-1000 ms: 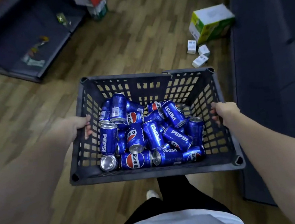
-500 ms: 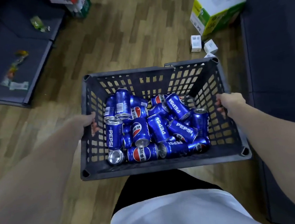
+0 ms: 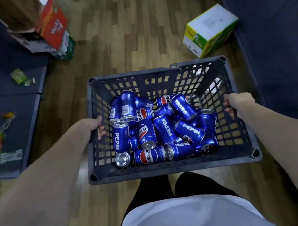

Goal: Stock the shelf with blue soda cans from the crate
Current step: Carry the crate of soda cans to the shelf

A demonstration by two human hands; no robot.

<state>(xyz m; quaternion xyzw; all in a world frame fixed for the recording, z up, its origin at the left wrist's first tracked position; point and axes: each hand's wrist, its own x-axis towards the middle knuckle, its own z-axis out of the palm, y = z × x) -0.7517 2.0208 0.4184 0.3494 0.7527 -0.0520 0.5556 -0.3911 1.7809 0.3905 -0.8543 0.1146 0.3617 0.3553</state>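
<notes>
Person carries a dark slotted plastic crate (image 3: 167,168) in front of the body, over a wood-plank floor (image 3: 137,32). Left hand (image 3: 93,124) is clamped on the crate's left wall – fingers (image 3: 101,130) poke through a slot to the inside. Right hand (image 3: 239,103) is clamped on the right wall the same way, fingertips curled under the rim. The hands sit well apart, one per side of the crate.

Blue soda cans (image 3: 164,129) fill the crate bottom in a loose heap, most lying on their sides at mixed angles, a few stacked on others. One can (image 3: 120,136) at the left side shows PEPSI lettering running along its length; just below it another can (image 3: 122,159) shows only its silver end. All cans are inside the crate, none in a hand.

Below the crate – white shirt (image 3: 189,217) and dark trousers (image 3: 151,190) of the person.

On the floor beyond the crate's far right corner, a yellow-green and white carton (image 3: 209,30), tilted. Far left, a red and white box (image 3: 54,29) on top of other packaging, blurred. Dark low shelf (image 3: 8,100) at the left edge with a few small packets on it, too blurred to identify. Another dark shelf surface (image 3: 273,39) runs along the right edge.
</notes>
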